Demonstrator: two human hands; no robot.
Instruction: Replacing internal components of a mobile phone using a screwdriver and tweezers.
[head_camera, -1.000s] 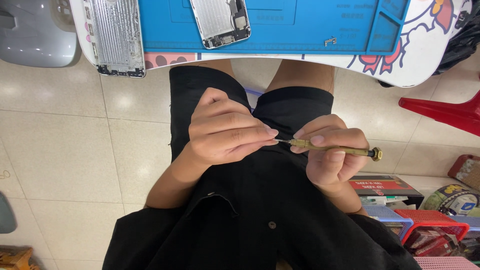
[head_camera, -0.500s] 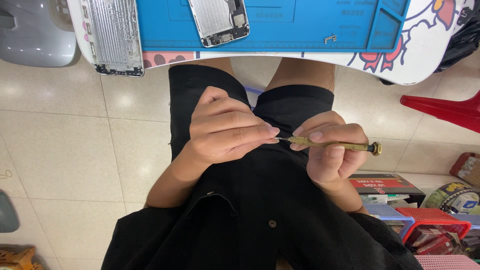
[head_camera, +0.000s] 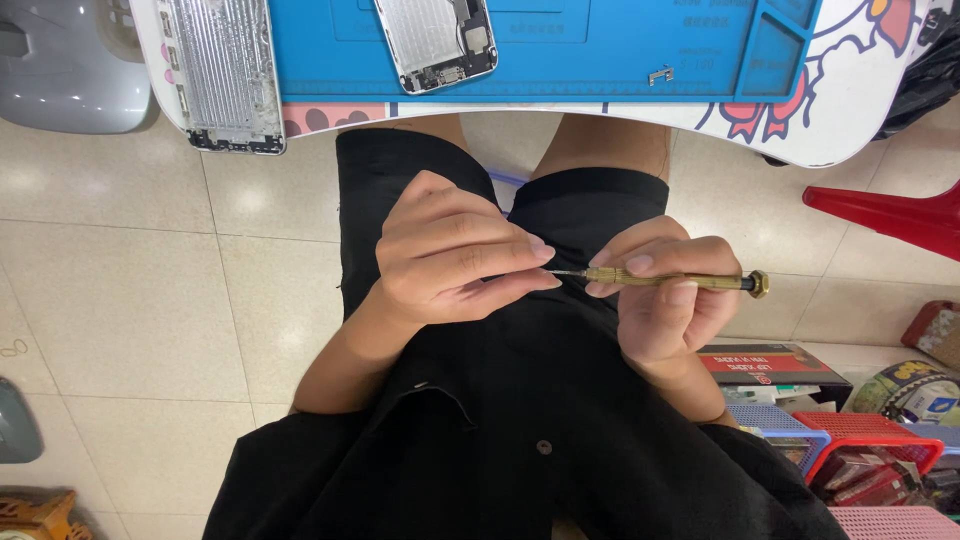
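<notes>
My right hand (head_camera: 670, 295) grips a slim brass screwdriver (head_camera: 670, 280) held level above my lap, its thin tip pointing left. My left hand (head_camera: 450, 262) has its fingers pinched together at that tip; whatever small thing sits between them is hidden. Both hands hover over my black shorts, below the table edge. On the blue work mat (head_camera: 600, 50) above lies an opened phone body (head_camera: 435, 40) with its insides showing. A silver phone back shell (head_camera: 225, 70) rests at the left end of the white table (head_camera: 860, 110).
A small metal part (head_camera: 659, 74) lies on the mat. A red plastic stool (head_camera: 890, 215) stands at the right. Red and blue baskets (head_camera: 850, 450) and a box sit on the tiled floor at the lower right. A grey seat (head_camera: 60, 70) is at the upper left.
The screwdriver and both hands have shifted slightly; the grip is the same.
</notes>
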